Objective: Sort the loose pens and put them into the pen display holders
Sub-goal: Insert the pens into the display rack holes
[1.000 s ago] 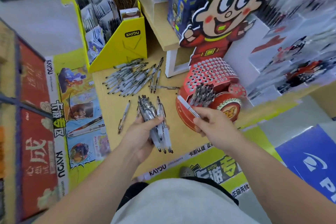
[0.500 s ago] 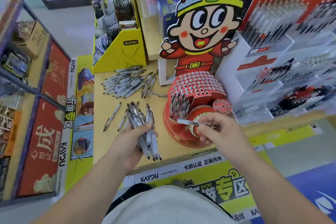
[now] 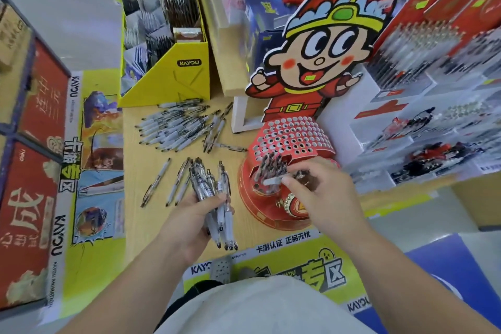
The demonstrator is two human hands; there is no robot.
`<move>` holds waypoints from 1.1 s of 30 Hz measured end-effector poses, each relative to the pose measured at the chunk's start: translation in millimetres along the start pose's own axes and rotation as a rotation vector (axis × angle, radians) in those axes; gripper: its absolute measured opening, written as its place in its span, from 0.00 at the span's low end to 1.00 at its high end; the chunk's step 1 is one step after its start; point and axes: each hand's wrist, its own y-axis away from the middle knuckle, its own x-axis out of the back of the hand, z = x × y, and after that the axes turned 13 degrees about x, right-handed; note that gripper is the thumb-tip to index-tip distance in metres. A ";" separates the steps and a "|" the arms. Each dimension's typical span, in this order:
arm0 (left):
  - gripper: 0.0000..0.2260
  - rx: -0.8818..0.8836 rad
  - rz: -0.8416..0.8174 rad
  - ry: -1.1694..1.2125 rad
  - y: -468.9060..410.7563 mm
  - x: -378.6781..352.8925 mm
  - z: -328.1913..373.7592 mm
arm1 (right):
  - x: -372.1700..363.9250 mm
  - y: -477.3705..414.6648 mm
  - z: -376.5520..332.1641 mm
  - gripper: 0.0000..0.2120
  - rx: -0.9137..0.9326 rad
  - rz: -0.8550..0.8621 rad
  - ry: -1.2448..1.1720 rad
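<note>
Past the pen [image 3: 272,181] pinched by the right hand [image 3: 325,195], the red pen holder [image 3: 291,135] has tiny holes — easy miss. Left hand [image 3: 187,217] grips a pen bundle [image 3: 208,184] — could splay.

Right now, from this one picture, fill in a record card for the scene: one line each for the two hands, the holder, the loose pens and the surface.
Left hand: the left hand grips a bundle of pens.
Right hand: the right hand pinches a single pen, level, at the holder's front.
Holder: the red pen holder has a perforated top, and a cluster of pens stands in its front holes.
Loose pens: a pile of loose pens lies beside the yellow box.
Surface: wooden table.
</note>
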 end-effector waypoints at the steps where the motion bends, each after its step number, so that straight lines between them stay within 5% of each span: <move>1: 0.15 0.005 -0.001 -0.010 -2.7 3.7 3.4 | -2.3 -2.4 -1.2 0.07 -0.006 0.007 0.023; 15: 0.08 0.001 -0.038 -0.112 -17.8 17.4 25.3 | -43.7 -16.9 0.7 0.11 0.057 -0.006 0.354; 33: 0.10 0.007 -0.081 -0.032 -21.5 9.1 26.8 | -43.8 -31.6 -4.6 0.08 0.137 -0.195 0.328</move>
